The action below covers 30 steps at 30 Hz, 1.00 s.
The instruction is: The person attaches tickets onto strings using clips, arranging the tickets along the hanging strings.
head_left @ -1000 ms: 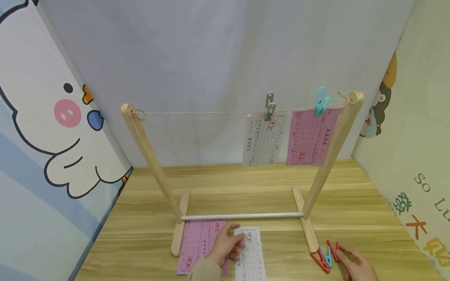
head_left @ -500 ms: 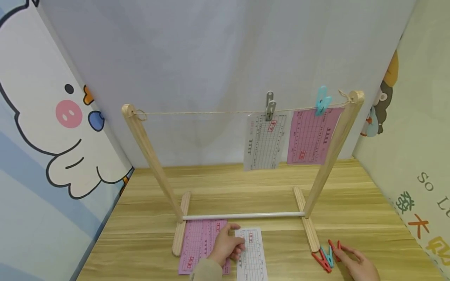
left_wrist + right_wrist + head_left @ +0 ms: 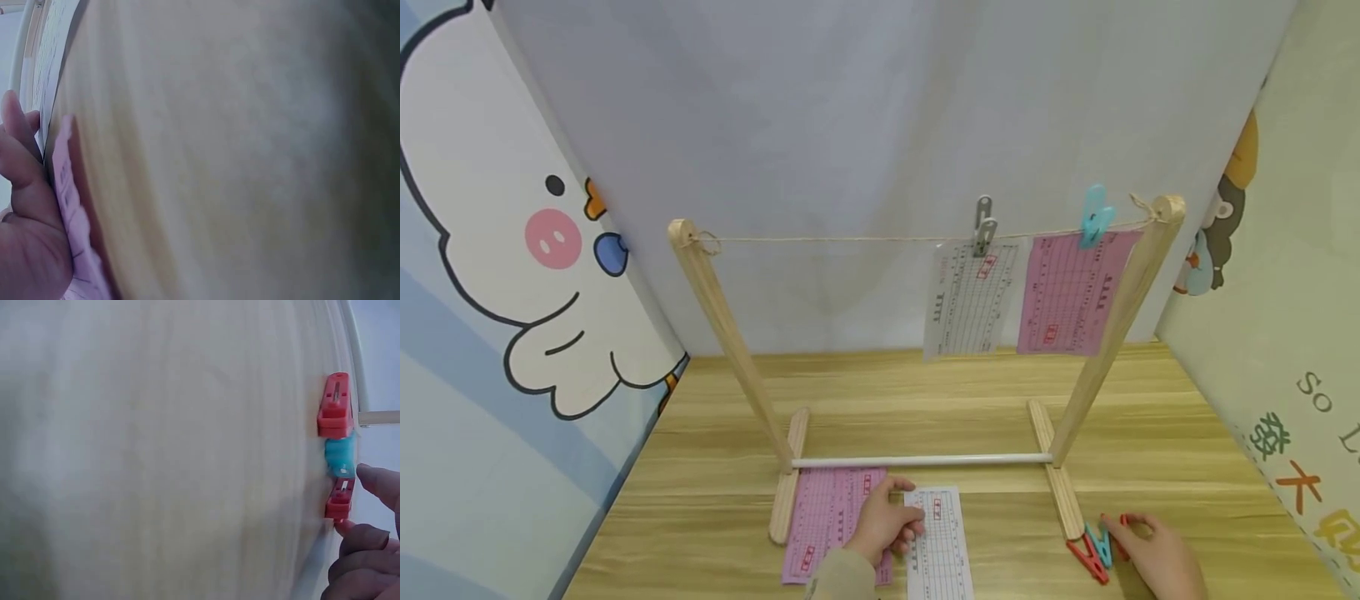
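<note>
My left hand (image 3: 883, 523) rests on a pink printed slip (image 3: 820, 521), its fingertips at the left edge of a white printed slip (image 3: 938, 542). In the left wrist view, the pink slip's edge (image 3: 72, 212) curls up beside the palm. At the right, my right hand (image 3: 1161, 554) pinches a red clothespin (image 3: 339, 499) between thumb and forefinger, one on each side of it; in the head view the hand mostly hides this clothespin. Just left of it, a blue clothespin (image 3: 1101, 546) and another red clothespin (image 3: 1086, 560) lie on the table.
A wooden rack (image 3: 722, 333) with a white crossbar (image 3: 921, 461) stands on the table. From its string (image 3: 820, 240) hang a white slip (image 3: 973, 308) under a grey clothespin (image 3: 985, 229) and a pink slip (image 3: 1075, 300) under a light blue clothespin (image 3: 1096, 221).
My right thumb and forefinger have closed in around the nearest red clothespin, covering more of it. The left hand keeps its place on the slips. The whole head view has shifted slightly.
</note>
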Each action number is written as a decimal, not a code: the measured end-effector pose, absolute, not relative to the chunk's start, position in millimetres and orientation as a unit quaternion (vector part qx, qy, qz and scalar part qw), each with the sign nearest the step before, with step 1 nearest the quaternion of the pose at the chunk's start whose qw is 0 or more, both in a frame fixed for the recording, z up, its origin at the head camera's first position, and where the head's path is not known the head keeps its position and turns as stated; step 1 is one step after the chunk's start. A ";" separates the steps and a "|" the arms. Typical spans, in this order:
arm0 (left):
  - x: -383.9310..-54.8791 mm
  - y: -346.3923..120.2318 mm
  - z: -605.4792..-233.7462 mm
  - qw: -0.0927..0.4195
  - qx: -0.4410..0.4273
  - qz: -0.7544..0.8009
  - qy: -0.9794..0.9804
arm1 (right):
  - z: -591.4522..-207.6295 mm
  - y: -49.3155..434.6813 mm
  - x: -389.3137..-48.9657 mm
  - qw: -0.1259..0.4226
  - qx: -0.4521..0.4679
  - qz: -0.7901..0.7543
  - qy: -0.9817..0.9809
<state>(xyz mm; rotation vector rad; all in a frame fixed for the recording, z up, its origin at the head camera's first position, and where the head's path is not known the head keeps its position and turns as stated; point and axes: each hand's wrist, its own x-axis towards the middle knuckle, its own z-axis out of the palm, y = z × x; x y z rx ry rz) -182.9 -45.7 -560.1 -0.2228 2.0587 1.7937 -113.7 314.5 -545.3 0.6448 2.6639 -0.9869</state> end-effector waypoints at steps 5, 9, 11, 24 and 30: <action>-183.8 -45.5 -558.9 0.200 -0.080 0.645 0.733 | -538.6 311.3 -120.2 0.127 0.201 -0.307 0.922; -183.9 -45.9 -559.7 0.201 -0.080 0.648 0.731 | -535.8 310.6 -123.6 0.130 0.193 -0.295 0.927; -183.7 -45.9 -560.2 0.200 -0.081 0.649 0.730 | -535.1 310.1 -124.2 0.132 0.193 -0.291 0.928; -185.4 -48.8 -561.5 0.208 -0.088 0.657 0.719 | -537.2 306.9 -121.1 0.117 0.212 -0.295 0.924; -185.4 -50.2 -561.8 0.211 -0.093 0.656 0.719 | -538.2 308.9 -124.0 0.117 0.227 -0.314 0.914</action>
